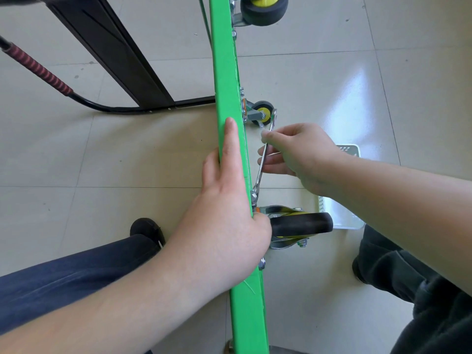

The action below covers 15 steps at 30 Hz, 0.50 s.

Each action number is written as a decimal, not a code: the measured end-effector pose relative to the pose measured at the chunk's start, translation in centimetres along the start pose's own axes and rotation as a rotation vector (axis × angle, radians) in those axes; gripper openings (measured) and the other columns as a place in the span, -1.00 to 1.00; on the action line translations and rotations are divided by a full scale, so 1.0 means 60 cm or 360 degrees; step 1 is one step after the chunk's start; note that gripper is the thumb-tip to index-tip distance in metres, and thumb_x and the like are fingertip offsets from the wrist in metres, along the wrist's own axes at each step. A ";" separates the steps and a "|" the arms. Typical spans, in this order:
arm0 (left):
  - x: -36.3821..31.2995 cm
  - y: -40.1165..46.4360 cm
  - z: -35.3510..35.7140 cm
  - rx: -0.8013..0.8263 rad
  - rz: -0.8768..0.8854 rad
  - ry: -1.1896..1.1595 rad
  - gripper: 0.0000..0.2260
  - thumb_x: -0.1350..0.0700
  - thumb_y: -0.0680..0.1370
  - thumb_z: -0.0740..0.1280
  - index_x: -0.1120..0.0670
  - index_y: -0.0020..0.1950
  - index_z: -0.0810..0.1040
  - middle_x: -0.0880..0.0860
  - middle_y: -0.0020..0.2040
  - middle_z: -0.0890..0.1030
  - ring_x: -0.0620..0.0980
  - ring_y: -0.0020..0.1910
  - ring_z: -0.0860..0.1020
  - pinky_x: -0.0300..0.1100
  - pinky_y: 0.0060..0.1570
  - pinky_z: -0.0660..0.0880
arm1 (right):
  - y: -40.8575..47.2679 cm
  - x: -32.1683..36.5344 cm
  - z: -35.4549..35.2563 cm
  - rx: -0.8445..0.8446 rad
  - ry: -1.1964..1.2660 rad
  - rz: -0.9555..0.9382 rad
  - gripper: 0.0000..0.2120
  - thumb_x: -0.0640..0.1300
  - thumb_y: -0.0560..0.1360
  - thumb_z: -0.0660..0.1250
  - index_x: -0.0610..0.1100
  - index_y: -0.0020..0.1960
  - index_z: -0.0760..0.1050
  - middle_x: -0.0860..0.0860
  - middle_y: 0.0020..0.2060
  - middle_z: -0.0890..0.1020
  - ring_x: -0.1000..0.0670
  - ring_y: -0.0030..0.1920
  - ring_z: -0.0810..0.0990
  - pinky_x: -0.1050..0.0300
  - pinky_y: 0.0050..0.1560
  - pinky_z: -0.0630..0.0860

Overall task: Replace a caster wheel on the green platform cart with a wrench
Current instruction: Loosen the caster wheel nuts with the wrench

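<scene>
The green platform cart point(224, 72) stands on its edge, running up the middle of the head view. My left hand point(227, 200) grips that edge, fingers on top and thumb wrapped to the wheel side. My right hand point(293, 154) holds a silver wrench point(264, 154) by its shaft. The wrench's lower end sits on a bolt point(254, 192) at the mounting plate of the near caster wheel point(298, 223), black with a yellow hub. A smaller caster point(261, 114) sits farther along the deck, and a third caster point(264, 8) at the top.
The cart's black folded handle with a red striped grip point(38, 67) lies on the tiled floor at left. A pale plastic basket point(339, 213) sits under my right forearm. My legs and a black shoe point(146, 228) flank the cart.
</scene>
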State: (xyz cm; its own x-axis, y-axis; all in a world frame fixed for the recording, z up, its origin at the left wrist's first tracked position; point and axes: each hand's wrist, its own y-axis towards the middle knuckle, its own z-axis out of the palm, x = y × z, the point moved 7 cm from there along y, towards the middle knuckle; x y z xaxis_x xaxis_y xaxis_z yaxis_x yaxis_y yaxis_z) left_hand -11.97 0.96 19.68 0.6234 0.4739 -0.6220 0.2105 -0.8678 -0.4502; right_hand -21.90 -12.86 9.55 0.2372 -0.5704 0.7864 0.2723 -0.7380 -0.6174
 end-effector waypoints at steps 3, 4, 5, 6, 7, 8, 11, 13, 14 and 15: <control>0.000 0.001 0.000 0.0008 0.0012 0.0003 0.05 0.17 0.54 0.33 -0.43 0.49 -0.50 -0.33 0.56 -0.03 -0.03 0.06 0.61 -0.03 -0.03 0.60 | 0.000 -0.007 0.010 0.0049 -0.0048 0.0029 -0.80 -0.10 0.61 0.41 -0.26 0.07 0.58 -0.26 -0.07 0.66 -0.14 -0.28 0.73 -0.06 -0.08 0.72; 0.000 0.001 0.001 0.0009 0.0015 0.0010 0.05 0.18 0.54 0.33 -0.43 0.49 -0.50 -0.34 0.55 -0.02 -0.05 0.01 0.61 -0.06 -0.09 0.59 | -0.001 -0.007 0.013 0.0064 -0.0061 0.0024 -0.81 -0.10 0.61 0.41 -0.25 0.06 0.59 -0.27 -0.06 0.67 -0.14 -0.27 0.73 -0.07 -0.07 0.72; 0.000 0.001 0.001 0.0009 0.0017 0.0017 0.05 0.18 0.54 0.33 -0.43 0.49 -0.50 -0.34 0.54 -0.01 -0.06 -0.03 0.61 -0.09 -0.13 0.58 | -0.003 -0.005 0.016 0.0078 -0.0067 0.0011 -0.81 -0.10 0.61 0.41 -0.25 0.06 0.59 -0.26 -0.07 0.67 -0.13 -0.27 0.72 -0.06 -0.07 0.72; 0.001 0.001 0.001 0.0007 0.0020 0.0023 0.05 0.18 0.54 0.32 -0.43 0.49 -0.49 -0.34 0.53 0.00 -0.07 -0.06 0.61 -0.11 -0.17 0.58 | -0.005 -0.002 0.018 0.0090 -0.0071 -0.0010 -0.81 -0.10 0.62 0.41 -0.25 0.05 0.60 -0.24 -0.09 0.66 -0.12 -0.28 0.71 -0.04 -0.08 0.71; 0.001 0.001 0.000 0.0004 0.0021 0.0026 0.05 0.18 0.54 0.32 -0.43 0.49 -0.49 -0.34 0.53 0.01 -0.08 -0.07 0.61 -0.11 -0.17 0.58 | -0.007 0.003 0.020 0.0100 -0.0076 -0.0038 -0.81 -0.11 0.62 0.40 -0.25 0.04 0.60 -0.22 -0.11 0.66 -0.11 -0.28 0.70 -0.03 -0.09 0.71; 0.001 0.000 0.000 0.0003 0.0020 0.0025 0.05 0.18 0.54 0.32 -0.43 0.49 -0.49 -0.34 0.53 0.01 -0.08 -0.06 0.61 -0.09 -0.15 0.60 | -0.010 0.007 0.021 0.0110 -0.0087 -0.0069 -0.81 -0.11 0.62 0.40 -0.25 0.03 0.61 -0.21 -0.12 0.66 -0.11 -0.27 0.69 -0.03 -0.09 0.72; 0.001 0.000 0.000 0.0000 0.0002 0.0031 0.05 0.17 0.54 0.33 -0.44 0.47 -0.51 -0.35 0.55 -0.02 -0.07 -0.03 0.61 -0.04 -0.12 0.62 | -0.017 0.016 0.021 0.0135 -0.0119 -0.0146 -0.83 -0.09 0.61 0.41 -0.22 -0.01 0.62 -0.20 -0.11 0.69 -0.12 -0.22 0.70 -0.07 -0.05 0.72; 0.001 0.001 0.000 -0.0004 -0.0011 0.0027 0.05 0.16 0.55 0.33 -0.45 0.46 -0.51 -0.35 0.56 -0.03 -0.04 0.00 0.62 -0.01 -0.10 0.63 | -0.022 0.019 0.019 0.0145 -0.0114 -0.0180 -0.85 -0.10 0.61 0.41 -0.20 -0.02 0.62 -0.22 -0.08 0.70 -0.12 -0.19 0.71 -0.08 -0.04 0.72; 0.001 0.001 -0.001 -0.0006 -0.0014 0.0024 0.06 0.16 0.54 0.33 -0.45 0.46 -0.51 -0.36 0.55 -0.03 -0.03 0.00 0.62 0.00 -0.09 0.63 | -0.026 0.022 0.019 0.0153 -0.0114 -0.0204 -0.85 -0.10 0.61 0.41 -0.19 -0.02 0.63 -0.23 -0.07 0.71 -0.13 -0.17 0.71 -0.07 -0.04 0.71; 0.001 0.001 -0.001 -0.0009 -0.0012 0.0024 0.06 0.16 0.54 0.33 -0.45 0.47 -0.51 -0.36 0.55 -0.03 -0.04 0.00 0.62 0.00 -0.08 0.63 | -0.031 0.025 0.019 0.0162 -0.0119 -0.0237 -0.86 -0.10 0.61 0.41 -0.19 -0.02 0.63 -0.24 -0.06 0.71 -0.13 -0.16 0.71 -0.06 -0.04 0.71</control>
State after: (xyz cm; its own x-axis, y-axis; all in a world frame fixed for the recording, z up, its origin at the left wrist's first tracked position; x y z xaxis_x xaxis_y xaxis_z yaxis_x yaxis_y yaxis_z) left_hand -11.90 0.91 19.65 0.6329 0.4782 -0.6089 0.2195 -0.8650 -0.4512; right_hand -21.00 -11.93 11.85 0.2551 -0.4263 0.8679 0.4015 -0.7698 -0.4961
